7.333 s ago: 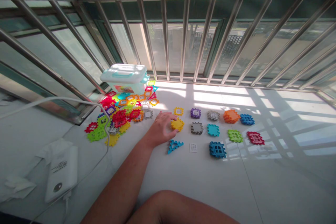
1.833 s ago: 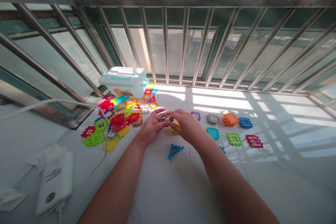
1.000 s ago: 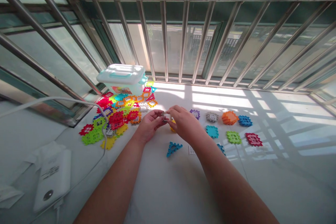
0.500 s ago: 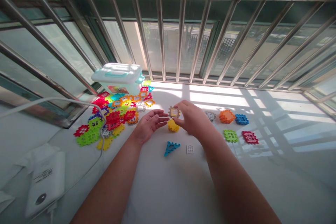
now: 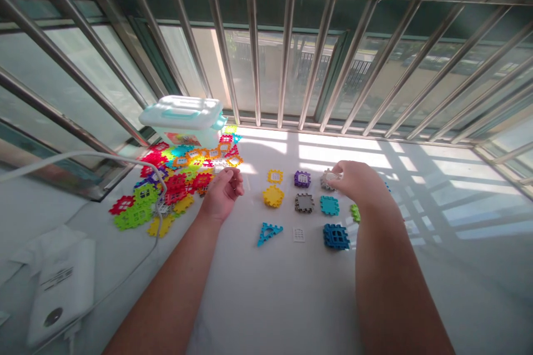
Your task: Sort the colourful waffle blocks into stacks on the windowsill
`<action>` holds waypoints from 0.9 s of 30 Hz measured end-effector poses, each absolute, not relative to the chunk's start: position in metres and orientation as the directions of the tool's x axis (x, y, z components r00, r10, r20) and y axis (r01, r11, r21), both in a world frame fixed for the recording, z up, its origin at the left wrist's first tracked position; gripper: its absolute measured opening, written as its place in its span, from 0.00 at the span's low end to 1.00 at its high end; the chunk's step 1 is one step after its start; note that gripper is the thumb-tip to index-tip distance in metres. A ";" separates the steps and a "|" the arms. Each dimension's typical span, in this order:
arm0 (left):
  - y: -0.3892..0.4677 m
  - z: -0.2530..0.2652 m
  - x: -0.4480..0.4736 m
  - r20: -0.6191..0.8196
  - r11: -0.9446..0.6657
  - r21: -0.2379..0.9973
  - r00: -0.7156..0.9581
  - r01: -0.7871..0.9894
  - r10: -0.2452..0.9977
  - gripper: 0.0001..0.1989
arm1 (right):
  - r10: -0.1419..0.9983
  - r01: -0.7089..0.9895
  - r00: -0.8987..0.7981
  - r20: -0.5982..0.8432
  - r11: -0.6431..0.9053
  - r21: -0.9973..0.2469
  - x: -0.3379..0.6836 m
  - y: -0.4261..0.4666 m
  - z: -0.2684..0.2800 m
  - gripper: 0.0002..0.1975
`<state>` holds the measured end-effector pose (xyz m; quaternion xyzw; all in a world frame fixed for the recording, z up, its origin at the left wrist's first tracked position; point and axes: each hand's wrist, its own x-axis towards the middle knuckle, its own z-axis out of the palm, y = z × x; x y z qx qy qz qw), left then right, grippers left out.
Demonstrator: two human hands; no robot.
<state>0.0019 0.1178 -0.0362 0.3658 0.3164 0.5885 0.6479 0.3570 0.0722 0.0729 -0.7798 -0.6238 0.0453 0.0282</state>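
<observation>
My right hand (image 5: pixel 353 182) pinches a grey toothed tile (image 5: pixel 328 178) in the back row, fingertips at its right side. Left of it, a purple tile (image 5: pixel 302 178) and a yellow window-patterned tile (image 5: pixel 275 176) lie on the white surface. In front are a yellow many-sided stack (image 5: pixel 273 197), a dark grey tile (image 5: pixel 304 203) and a turquoise tile (image 5: pixel 329 205). My left hand (image 5: pixel 224 194) hovers beside the colourful pile (image 5: pixel 177 188), its fingers curled inward with nothing visible in them. Nearest me sit a blue triangle (image 5: pixel 269 233), a white window piece (image 5: pixel 298 234) and a dark blue stack (image 5: pixel 336 237).
A clear box with a white lid (image 5: pixel 183 116) stands behind the pile. A white cable (image 5: pixel 160 205) runs over the pile to a white power bank (image 5: pixel 62 288) at the left. Metal bars (image 5: pixel 287 61) line the back. My right forearm partly hides a green tile (image 5: pixel 355 212).
The yellow window-patterned tile has left my right hand and lies behind the yellow stack. My right hand has moved right to the grey tile. My left hand has drawn back left, fingers now curled.
</observation>
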 end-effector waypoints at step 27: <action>0.119 -0.037 0.001 0.014 0.037 0.833 0.088 -0.552 0.996 0.13 | 0.962 0.968 0.240 -0.128 -0.248 -0.045 0.372 0.080 0.050 0.18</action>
